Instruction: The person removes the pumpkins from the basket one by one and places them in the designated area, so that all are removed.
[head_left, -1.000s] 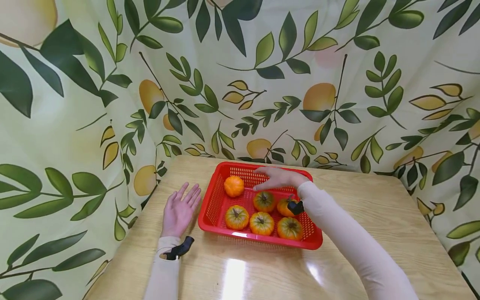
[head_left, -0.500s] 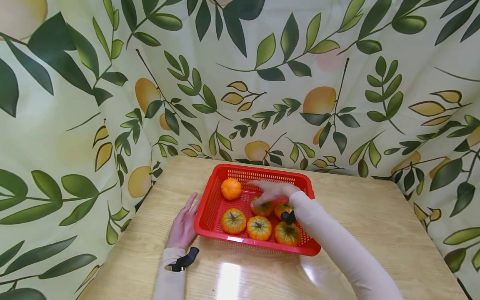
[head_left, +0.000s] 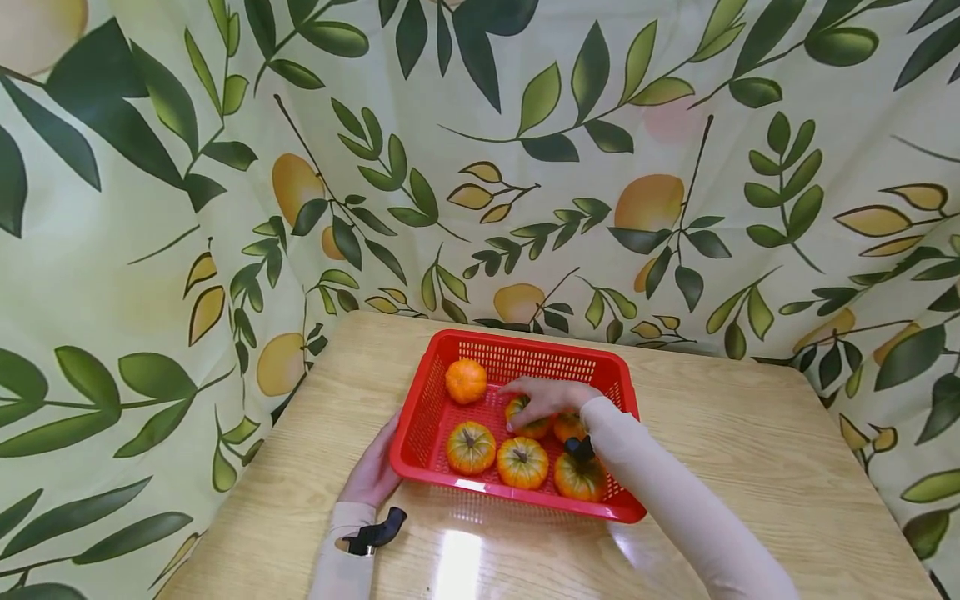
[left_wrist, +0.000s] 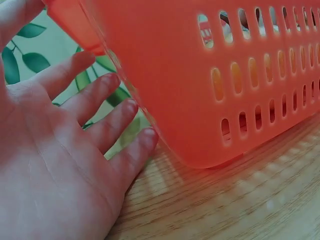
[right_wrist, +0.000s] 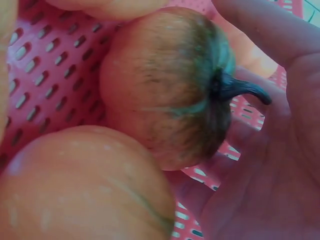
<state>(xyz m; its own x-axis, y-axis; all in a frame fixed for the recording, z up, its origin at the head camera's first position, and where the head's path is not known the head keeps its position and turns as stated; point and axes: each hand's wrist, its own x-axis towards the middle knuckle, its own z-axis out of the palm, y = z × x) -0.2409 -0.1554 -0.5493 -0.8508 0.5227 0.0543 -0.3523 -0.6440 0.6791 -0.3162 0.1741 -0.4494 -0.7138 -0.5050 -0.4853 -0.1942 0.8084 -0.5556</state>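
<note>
A red plastic basket (head_left: 411,417) with slotted walls holds several small pumpkins. My right hand (head_left: 546,400) reaches down inside it and holds a green-and-orange pumpkin (right_wrist: 160,90) with a dark curved stem, its fingers curving round behind the fruit in the right wrist view. Outside the basket, at its left wall, my left hand (left_wrist: 55,160) has its fingers spread, palm toward the camera, fingertips right at the basket's corner. In the head view the basket rim hides part of the left fingers.
An all-orange pumpkin (head_left: 466,381) sits in the back left corner of the basket. Pumpkins stand along the front, one at left (head_left: 471,447) and one in the middle (head_left: 522,463). The wooden table (head_left: 720,417) meets a leaf-patterned cloth (head_left: 570,192) behind and at left.
My right hand has lowered from above the basket onto the green-and-orange pumpkin. My left hand has turned from palm up on the table and moved right to the basket's left side.
</note>
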